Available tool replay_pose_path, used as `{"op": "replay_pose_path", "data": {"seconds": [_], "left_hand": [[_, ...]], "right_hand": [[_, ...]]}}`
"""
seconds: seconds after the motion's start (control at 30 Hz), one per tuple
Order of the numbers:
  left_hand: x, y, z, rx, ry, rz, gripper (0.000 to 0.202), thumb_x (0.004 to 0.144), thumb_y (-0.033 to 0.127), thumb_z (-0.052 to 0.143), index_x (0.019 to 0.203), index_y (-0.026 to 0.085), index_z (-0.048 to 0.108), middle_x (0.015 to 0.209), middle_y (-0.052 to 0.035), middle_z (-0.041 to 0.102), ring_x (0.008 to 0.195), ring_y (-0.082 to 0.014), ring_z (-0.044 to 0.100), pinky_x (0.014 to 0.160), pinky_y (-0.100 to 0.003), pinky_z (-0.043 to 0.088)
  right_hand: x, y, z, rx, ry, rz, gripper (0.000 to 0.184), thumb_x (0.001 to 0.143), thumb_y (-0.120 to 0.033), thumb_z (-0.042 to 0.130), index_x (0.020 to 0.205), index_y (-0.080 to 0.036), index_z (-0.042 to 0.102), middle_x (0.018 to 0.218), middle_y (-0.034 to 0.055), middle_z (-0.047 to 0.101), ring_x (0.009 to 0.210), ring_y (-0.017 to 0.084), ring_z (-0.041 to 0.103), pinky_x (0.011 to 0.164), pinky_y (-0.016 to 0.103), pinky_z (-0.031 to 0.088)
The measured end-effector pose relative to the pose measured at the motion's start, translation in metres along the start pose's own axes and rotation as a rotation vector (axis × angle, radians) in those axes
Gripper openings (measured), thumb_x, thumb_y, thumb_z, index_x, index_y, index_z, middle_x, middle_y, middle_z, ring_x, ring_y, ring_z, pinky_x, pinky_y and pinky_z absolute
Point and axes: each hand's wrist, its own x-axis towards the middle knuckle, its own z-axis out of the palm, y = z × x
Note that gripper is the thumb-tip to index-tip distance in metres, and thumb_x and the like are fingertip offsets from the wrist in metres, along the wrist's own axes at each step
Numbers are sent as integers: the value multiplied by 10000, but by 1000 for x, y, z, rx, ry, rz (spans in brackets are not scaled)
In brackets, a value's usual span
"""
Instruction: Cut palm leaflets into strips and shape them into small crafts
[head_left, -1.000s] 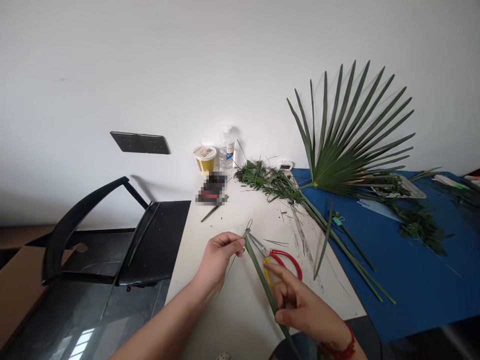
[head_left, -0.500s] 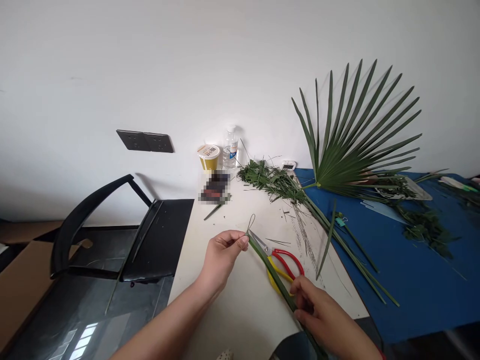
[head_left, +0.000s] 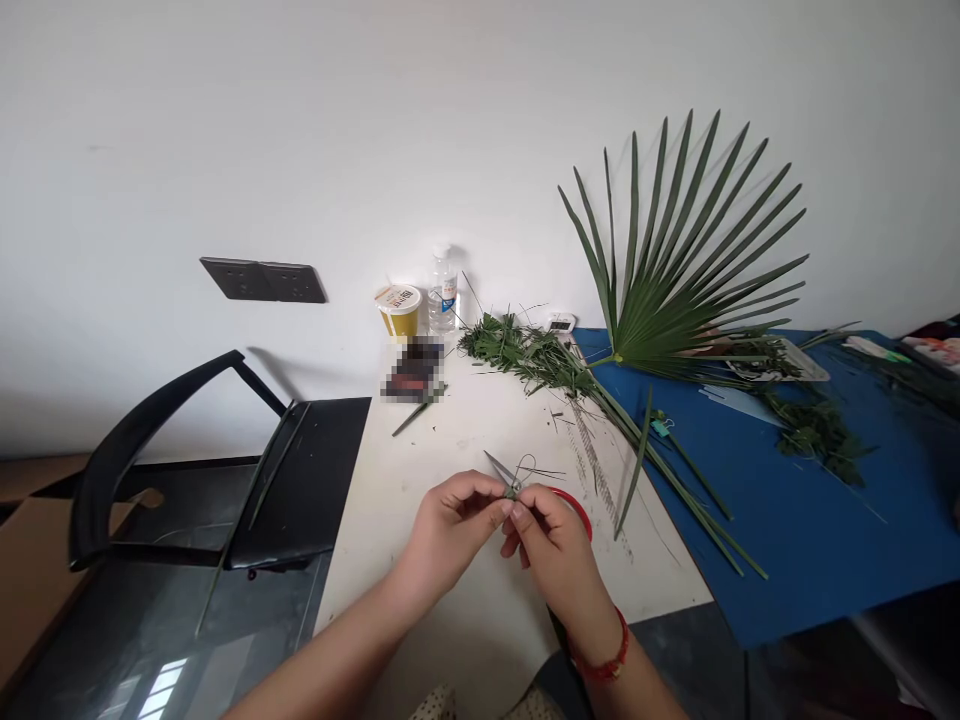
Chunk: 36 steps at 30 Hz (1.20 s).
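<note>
Fingertips of my left hand [head_left: 465, 515] and my right hand [head_left: 551, 530] meet over the white table. Between them they pinch the end of a green palm leaf strip [head_left: 511, 492], from which a thin loop sticks up. Most of the strip is hidden by my right hand; a dark length shows below its wrist. Behind the hands lie scissors [head_left: 501, 467], with the blades and part of a red handle showing. My right wrist wears a red bracelet.
A heap of cut leaf strips [head_left: 517, 350] lies at the back near a bottle [head_left: 442, 295] and a yellow cup [head_left: 399, 312]. A palm fan leaf [head_left: 660, 320] leans on the wall above a blue table [head_left: 787, 560]. A black chair [head_left: 300, 480] stands left.
My right hand has moved up and left along the strip to meet my left hand at its looped end. The view has shifted slightly to the right.
</note>
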Motion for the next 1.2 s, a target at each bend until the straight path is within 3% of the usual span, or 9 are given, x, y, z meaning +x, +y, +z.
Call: {"op": "replay_pose_path", "data": {"seconds": [0.17,0.3,0.43,0.6,0.93,1.2], "left_hand": [[2,0,-1,106,15,10,163,742,254,800,854,160,729,776,-33,651,723,-179,649,657,-309,543],[2,6,2,76,-41,41,116,772,265,773,825,165,746,756,-22,622,688,-169,639,628,-303,539],[1,8,2,-41,36,6,129,714,243,821,768,176,725,685,6,640,635,-125,596,601,-251,506],[-2,8,2,-10,94,1,142,704,267,830,729,172,728,645,-5,662,612,-131,583,596,-260,491],[1,3,1,-27,92,-29,118,749,269,806,754,178,730,677,-3,669,664,-129,589,629,-246,485],[1,5,0,-25,109,-60,130,712,242,815,693,161,715,659,-11,679,651,-129,584,625,-246,474]], "right_hand": [[-2,-5,-10,-225,15,-106,290,967,-331,512,702,-214,503,607,-24,548,591,148,531,576,257,392],[-4,-10,-11,-317,4,-135,295,966,-323,510,692,-213,517,592,-23,542,598,156,533,583,260,379],[-6,-14,-10,-325,-33,-132,286,968,-311,497,701,-213,532,584,-22,550,582,156,533,567,256,372],[-11,-13,-15,-356,-69,-150,274,961,-278,487,696,-219,522,591,-23,532,577,155,509,560,260,351],[-11,-17,-16,-369,-79,-91,289,997,-338,447,740,-222,510,663,5,596,620,170,556,574,273,367],[-10,-7,-10,-496,-56,-195,311,983,-306,436,685,-226,473,661,14,575,643,182,518,592,292,334]]}}
